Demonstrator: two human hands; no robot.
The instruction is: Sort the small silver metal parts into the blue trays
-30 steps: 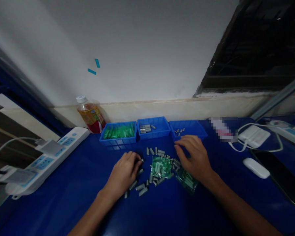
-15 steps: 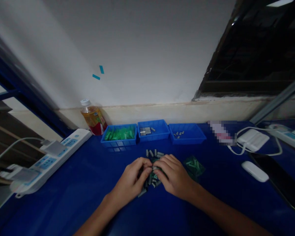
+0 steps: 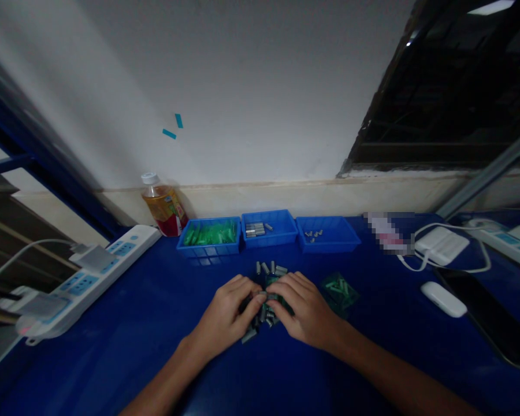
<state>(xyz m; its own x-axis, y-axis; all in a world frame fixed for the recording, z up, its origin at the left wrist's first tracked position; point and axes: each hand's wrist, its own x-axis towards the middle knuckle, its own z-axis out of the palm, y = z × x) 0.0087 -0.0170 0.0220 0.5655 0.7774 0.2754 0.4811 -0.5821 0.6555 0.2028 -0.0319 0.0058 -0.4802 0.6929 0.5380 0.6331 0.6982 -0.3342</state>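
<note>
The left hand (image 3: pixel 231 315) and right hand (image 3: pixel 301 309) meet over the counter (image 3: pixel 242 381), the fingers of both pinched narrowly on a small metal piece (image 3: pixel 271 297) between them. From it, loose cylinders (image 3: pixel 266 267) lie just beyond at twelve o'clock, a green packet (image 3: pixel 340 289) at three, and the middle blue tray (image 3: pixel 273 239) farther off at twelve

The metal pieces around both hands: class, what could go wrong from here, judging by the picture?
1. The small metal part pinched at the fingertips of the left hand and right hand might slip and get lost among the loose metal pieces.
2. Those pieces lie unboxed on the blue table, so a hand could knock and scatter them.
3. The right hand might brush the green packet beside it.
</note>
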